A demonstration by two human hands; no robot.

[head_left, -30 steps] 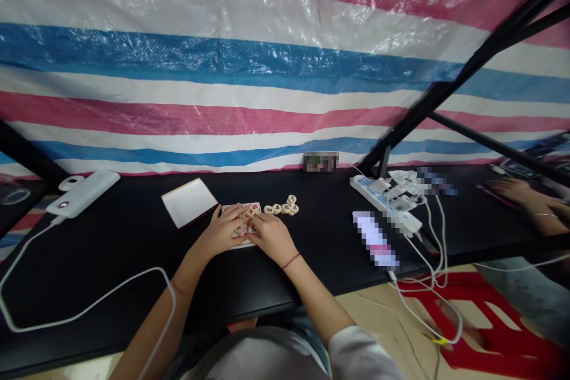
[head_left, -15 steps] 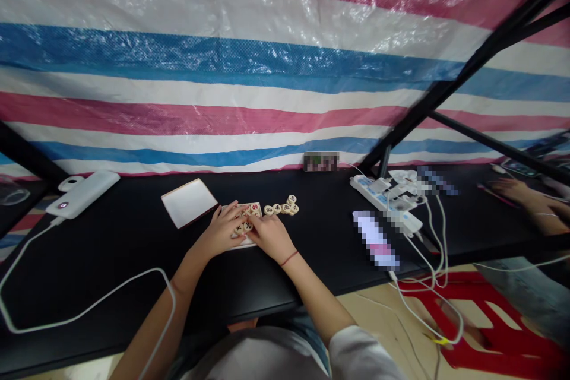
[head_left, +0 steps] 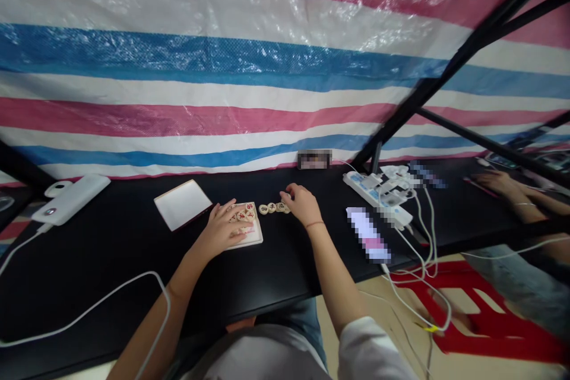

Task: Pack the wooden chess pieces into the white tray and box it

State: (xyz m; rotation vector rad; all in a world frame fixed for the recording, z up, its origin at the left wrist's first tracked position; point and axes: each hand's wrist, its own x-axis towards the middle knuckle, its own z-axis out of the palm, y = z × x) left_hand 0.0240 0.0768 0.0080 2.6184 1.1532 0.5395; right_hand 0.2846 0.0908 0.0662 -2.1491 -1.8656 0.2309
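You are resting your left hand (head_left: 218, 230) on a small pale tray (head_left: 255, 238), with the fingers spread over a cluster of round xiangqi pieces (head_left: 243, 217) that are lying on it. This hand is not clenched, but I cannot tell if it is grasping any piece. You are holding your right hand (head_left: 303, 203) at about 2 o'clock from the left one, and its fingers (head_left: 287, 196) are curling down at the end of a short row of pieces (head_left: 271, 208). I cannot tell if these fingers are gripping a piece. The row is lying on the black table (head_left: 111, 261) and is starting just beside the tray, at its 1 o'clock side. A flat white box (head_left: 182, 205) is lying near the tray at 9 o'clock, not touching it. Farther at 9 o'clock, a power bank (head_left: 71, 200) is sitting with a white cable (head_left: 89, 309) running toward you. A power strip (head_left: 369, 190) is lying at 2 o'clock from your right hand, and a blurred device (head_left: 367, 234) is lying at 3 o'clock. At the far right, a co-worker's hand (head_left: 494, 183) is resting on the table.
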